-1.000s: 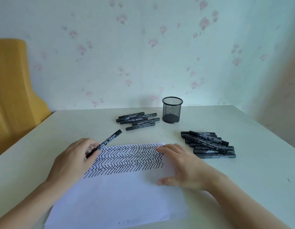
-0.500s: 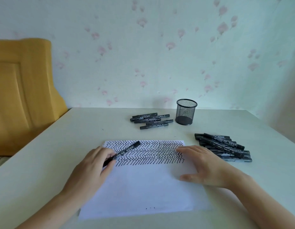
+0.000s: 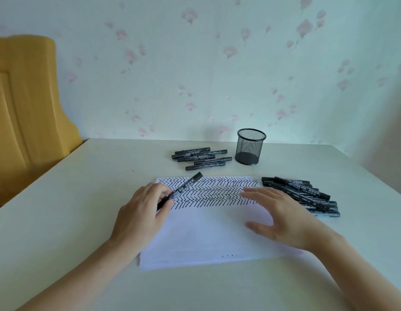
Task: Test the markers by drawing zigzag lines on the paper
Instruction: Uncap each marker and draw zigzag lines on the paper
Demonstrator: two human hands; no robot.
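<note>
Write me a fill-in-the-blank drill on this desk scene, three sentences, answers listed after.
1. The left hand grips a black ____ over the white sheet of paper.
2. The black wire-mesh pen cup contains ____ markers.
3. The right hand lies flat, fingers straight, nearest the ____ pile of black markers.

Missing words: marker; no; right

Right hand (image 3: pixel 282 217) now lifted, blurred

hands: 2 – left hand (image 3: pixel 143 215), right hand (image 3: pixel 282 215) | marker in grip (image 3: pixel 183 189): 1 | far marker group (image 3: pixel 202 158): 5 | right marker pile (image 3: pixel 305 196): several, overlapping, exact count unclear | mesh cup (image 3: pixel 250 146): 1 | paper stack (image 3: pixel 208 232): 1 | chair (image 3: pixel 26 113): 1
</note>
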